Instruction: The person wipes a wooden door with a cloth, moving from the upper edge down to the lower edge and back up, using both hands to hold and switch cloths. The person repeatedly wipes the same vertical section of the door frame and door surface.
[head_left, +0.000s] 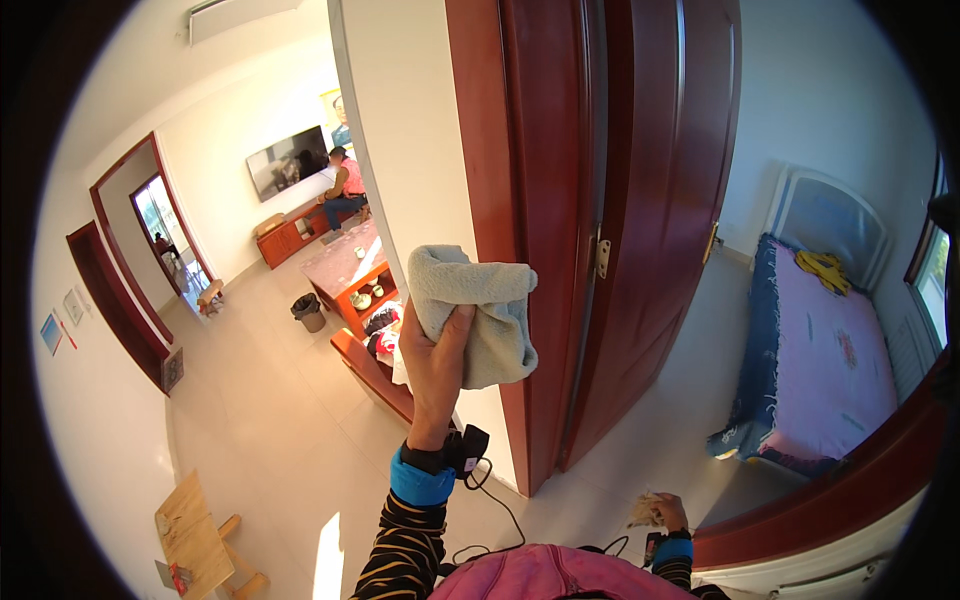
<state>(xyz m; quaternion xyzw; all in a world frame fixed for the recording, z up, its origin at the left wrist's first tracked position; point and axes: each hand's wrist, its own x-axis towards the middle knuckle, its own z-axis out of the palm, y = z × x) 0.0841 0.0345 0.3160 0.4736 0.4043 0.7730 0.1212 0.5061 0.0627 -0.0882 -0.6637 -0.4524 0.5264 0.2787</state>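
Raised in front of me, my left hand (439, 356) grips a folded light grey-green cloth (487, 315), thumb over its near face. Behind the cloth stands the dark red wooden door frame (499, 225); whether they touch, I cannot tell. Low at the right, my right hand (670, 512) is closed around a crumpled beige cloth (645, 510). A device with a black cable is strapped to my left wrist. The red wooden door (652, 225), with a metal hinge, stands open to the right of the frame.
Right of the door is a bed (832, 360) with yellow gloves (823, 271) on it. Leftward are a wooden bench (193, 532), a waste bin (308, 313), a low table (349, 259) and a wooden seat (367, 379). A person (346, 187) sits near the television (289, 163).
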